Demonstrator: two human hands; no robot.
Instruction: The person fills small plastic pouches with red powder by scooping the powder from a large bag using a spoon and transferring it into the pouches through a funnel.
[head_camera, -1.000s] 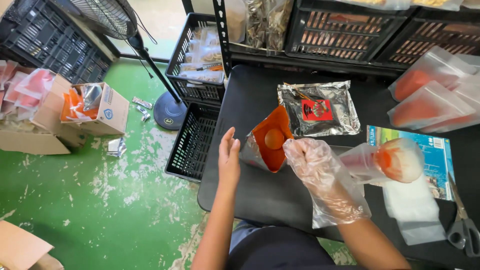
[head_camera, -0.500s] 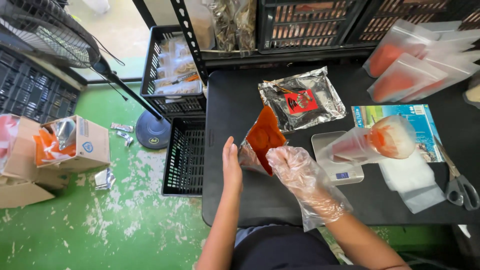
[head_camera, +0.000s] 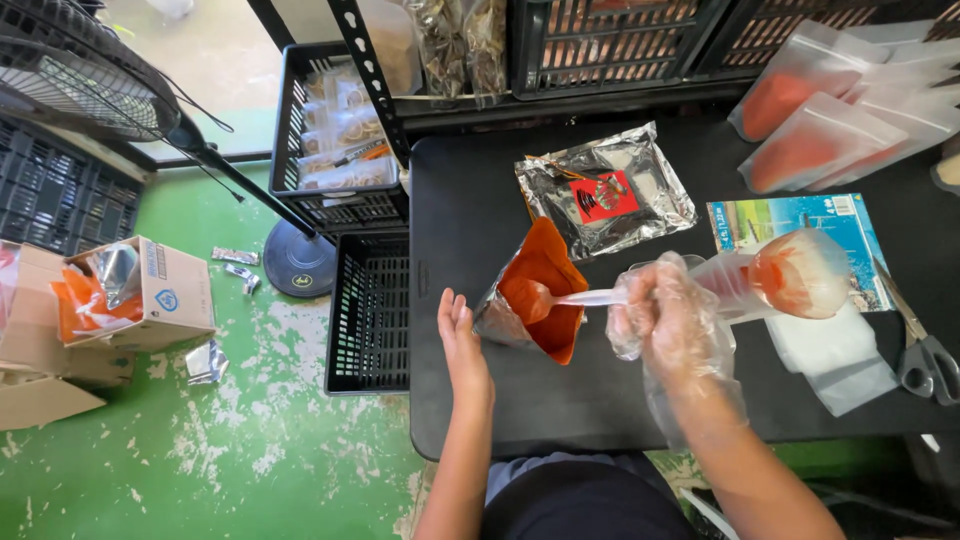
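Where spoon (head_camera: 560, 298) dips, pouch (head_camera: 535, 295) of orange powder (head_camera: 545, 275)

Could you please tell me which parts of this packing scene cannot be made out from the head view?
- Left hand: its fingers lie behind the open pouch, so its grip is hidden.
- Spoon: the handle end disappears inside the gloved right hand.
- Scissors: cut off by the right edge.
- Fan: cut off at the top left corner.
- Crate packets: too small to identify.

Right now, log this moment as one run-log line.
left hand: steadies open foil pouch | right hand: gloved, holds plastic spoon loaded with orange powder in pouch | surface: black table
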